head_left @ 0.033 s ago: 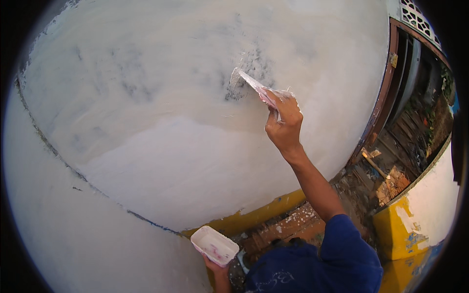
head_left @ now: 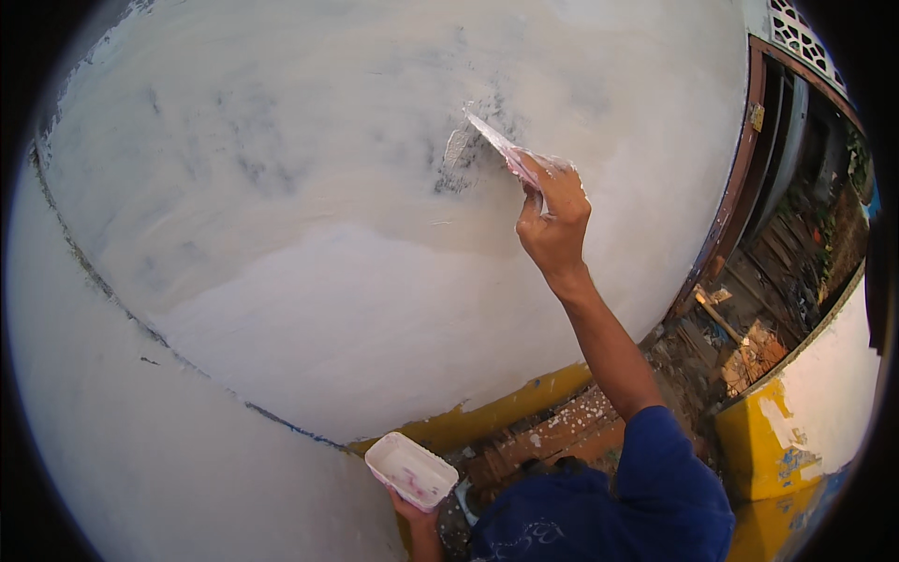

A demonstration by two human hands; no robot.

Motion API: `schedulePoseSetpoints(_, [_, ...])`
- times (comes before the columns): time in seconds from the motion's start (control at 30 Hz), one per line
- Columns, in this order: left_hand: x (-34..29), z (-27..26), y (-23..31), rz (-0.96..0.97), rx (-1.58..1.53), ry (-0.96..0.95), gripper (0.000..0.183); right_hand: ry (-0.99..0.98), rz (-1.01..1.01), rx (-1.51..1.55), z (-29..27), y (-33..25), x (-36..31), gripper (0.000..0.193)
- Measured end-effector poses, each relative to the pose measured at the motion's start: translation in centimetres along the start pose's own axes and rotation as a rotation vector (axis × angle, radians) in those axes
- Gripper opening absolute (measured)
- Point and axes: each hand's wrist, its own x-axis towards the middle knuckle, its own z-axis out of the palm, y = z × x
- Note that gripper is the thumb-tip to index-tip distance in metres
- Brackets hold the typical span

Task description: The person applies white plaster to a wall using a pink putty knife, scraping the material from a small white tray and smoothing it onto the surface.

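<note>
Pinched in my right hand (head_left: pixel 556 225) is a flat putty scraper (head_left: pixel 494 139) coated in white paste. Its tip rests on or just off the pale wall (head_left: pixel 318 300), beside a dark mottled patch. A fresh white smear (head_left: pixel 455 150) lies on that patch, just left of the blade. Down at the lower edge, my left hand (head_left: pixel 412 510) grips a white rectangular plastic tub (head_left: pixel 412 471) from below. The tub is tilted, with white paste and pinkish stains inside. Most of the left fingers are hidden behind it.
On the right is a brown door frame (head_left: pixel 735 178) opening onto a littered passage. A wooden-handled tool (head_left: pixel 719 318) lies there among debris. Below the wall run a yellow band (head_left: pixel 496 409) and a paint-spattered brick ledge (head_left: pixel 562 426). A low yellow-and-white wall (head_left: pixel 768 440) stands lower right.
My right hand and the scraper have shifted slightly to the right, the blade tip also upward, uncovering the white smear on the wall. My left hand and the tub stay where they were.
</note>
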Motion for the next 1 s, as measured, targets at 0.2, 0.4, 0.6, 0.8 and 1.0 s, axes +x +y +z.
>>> schedulePoseSetpoints(0.2, [-0.3, 0.8, 0.5, 0.012, 0.022, -0.011, 0.074, -0.022, -0.071, -0.14, 0.7, 1.0, 2.9, 0.054])
schedulePoseSetpoints(0.4, [-1.2, 1.7, 0.1, 0.013, 0.033, 0.048, 0.077, -0.31, 0.017, 0.0, -0.1, -2.7, -7.3, 0.056])
schedulePoseSetpoints(0.6, [-0.3, -1.0, 0.1, 0.04, 0.03, 0.057, 0.079, 0.052, 0.19, -0.139, -0.9, 3.3, -13.0, 0.062])
schedulePoseSetpoints(0.8, [0.6, -0.3, 0.5, -0.038, 0.041, 0.018, 0.078, -0.161, 0.25, -0.023, 2.5, 1.7, -22.6, 0.062])
schedulePoseSetpoints(1.0, [0.9, 2.2, 0.1, 0.005, 0.078, 0.0, 0.075, 0.021, 0.106, -0.003, -2.8, 3.2, -10.7, 0.056])
